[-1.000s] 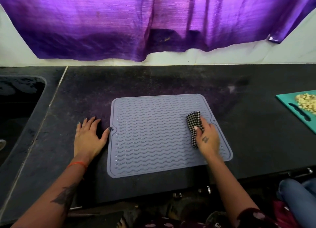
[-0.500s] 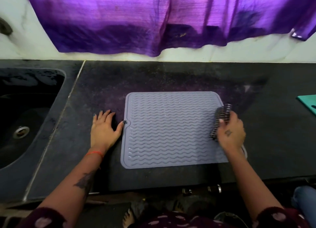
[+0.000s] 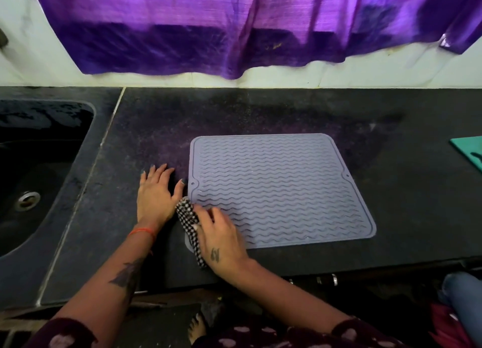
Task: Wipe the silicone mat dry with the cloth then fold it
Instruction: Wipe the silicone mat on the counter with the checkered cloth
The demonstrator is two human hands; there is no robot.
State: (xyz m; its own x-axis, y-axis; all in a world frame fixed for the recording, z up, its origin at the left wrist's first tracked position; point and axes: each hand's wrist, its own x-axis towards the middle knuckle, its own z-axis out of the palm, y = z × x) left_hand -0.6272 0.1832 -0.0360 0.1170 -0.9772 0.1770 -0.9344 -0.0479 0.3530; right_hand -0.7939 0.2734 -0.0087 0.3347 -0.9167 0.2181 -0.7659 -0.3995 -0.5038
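- One large thing matters here: the silicone mat [image 3: 281, 191] lies flat on the dark counter [image 3: 391, 191], stretching away to the right of both your hands, its left edge just beside your left thumb.
- Your left hand [image 3: 154, 193] rests flat on the counter, fingers spread, holding nothing; slide it onto the mat's edge if the mat starts to creep.
- Your right hand [image 3: 221, 240] grips the bunched checked cloth [image 3: 189, 227] and presses it on the mat's near-left corner, right beside your left wrist.
- Wipe along the wavy ridges, not across, so the cloth reaches into the grooves.
- Overlap each pass and cover the rim channel too; judging by the faint glints, some moisture may remain.
- Fold only once it looks dull all over.
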